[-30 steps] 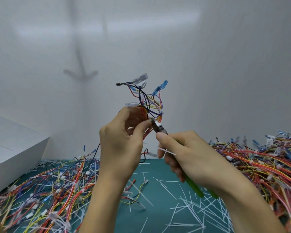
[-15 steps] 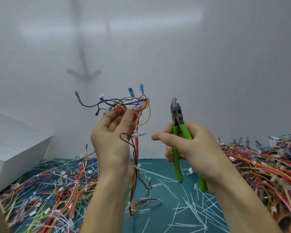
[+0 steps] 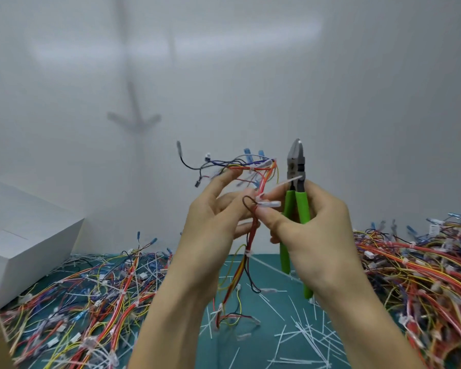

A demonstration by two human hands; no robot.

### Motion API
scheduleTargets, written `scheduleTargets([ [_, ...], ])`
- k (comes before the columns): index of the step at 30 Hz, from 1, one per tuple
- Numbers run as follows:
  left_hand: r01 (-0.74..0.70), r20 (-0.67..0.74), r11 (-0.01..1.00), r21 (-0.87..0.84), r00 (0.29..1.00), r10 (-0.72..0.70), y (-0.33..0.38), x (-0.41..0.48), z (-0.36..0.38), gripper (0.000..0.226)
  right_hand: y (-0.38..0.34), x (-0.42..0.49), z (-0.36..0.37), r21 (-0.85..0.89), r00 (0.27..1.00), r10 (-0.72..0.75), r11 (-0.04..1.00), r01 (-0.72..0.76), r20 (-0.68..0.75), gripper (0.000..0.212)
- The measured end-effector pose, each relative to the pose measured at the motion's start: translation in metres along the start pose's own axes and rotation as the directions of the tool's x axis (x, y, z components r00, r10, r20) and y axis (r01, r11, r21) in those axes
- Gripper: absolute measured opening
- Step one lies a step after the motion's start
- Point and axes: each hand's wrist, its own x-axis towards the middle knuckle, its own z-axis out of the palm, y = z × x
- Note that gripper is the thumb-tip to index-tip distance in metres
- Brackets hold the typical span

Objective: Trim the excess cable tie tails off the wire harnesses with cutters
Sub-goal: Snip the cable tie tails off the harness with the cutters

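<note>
The person holds one wire harness [image 3: 249,241] up in front of a white wall [image 3: 250,62], above a green mat [image 3: 264,328]. The left hand [image 3: 213,225] pinches the bundle between the thumb and the curled fingers. Its index finger [image 3: 220,183] reaches up, and its tip touches the wires where they fan out to the left at the top. Below the pinch the red, yellow and black wires hang down between the two wrists to the mat.

The right hand [image 3: 314,233] is wrapped round the green handles of the cutters [image 3: 296,166] and holds them upright just right of the harness, with the grey head pointing up. The blades look pressed together at the tip. The right thumb [image 3: 270,219] stretches left, and its tip sits against the bundle just beside the left thumb.

A white cable tie tail [image 3: 282,185] sticks out of the harness just above the two thumbs. It slants up to the right, and its end crosses in front of the cutters near the pivot. It is well below the blade tips and not between the blades. A clear connector [image 3: 270,204] lies crosswise just over the right thumb.

Heaps of coloured harnesses lie on the left [image 3: 91,302] and on the right [image 3: 423,275]. Cut white tails [image 3: 304,334] litter the mat between them. A white box [image 3: 24,241] stands at the far left.
</note>
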Motion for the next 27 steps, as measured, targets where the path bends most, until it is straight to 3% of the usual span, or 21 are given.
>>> scheduleTargets([
  [4, 0.032, 0.071, 0.999, 0.011, 0.997, -0.033, 0.002, -0.001, -0.004, 0.065, 0.0, 0.003, -0.007, -0.02, 1.0, -0.002, 1.0, 0.002, -0.017, 0.016],
  [9, 0.078, 0.015, 0.983, -0.166, 0.997, -0.077, 0.001, 0.0, -0.004, 0.06, 0.002, 0.002, -0.008, -0.217, 0.998, 0.035, 0.976, -0.024, 0.046, 0.019],
  [16, 0.038, -0.149, 0.98, -0.195, 0.986, -0.068, 0.002, 0.003, -0.01, 0.056, 0.001, 0.001, -0.015, -0.573, 0.979, 0.091, 0.819, 0.031, 0.184, 0.062],
  [22, -0.011, -0.202, 0.98, -0.199, 0.979, -0.031, 0.003, 0.004, -0.013, 0.055, 0.001, -0.001, -0.013, -0.641, 0.953, 0.05, 0.751, 0.161, 0.299, 0.056],
  [27, -0.024, -0.225, 0.975, -0.223, 0.974, -0.027, 0.005, 0.003, -0.016, 0.064, -0.001, -0.001, -0.014, -0.626, 0.948, 0.038, 0.76, 0.178, 0.316, 0.053],
])
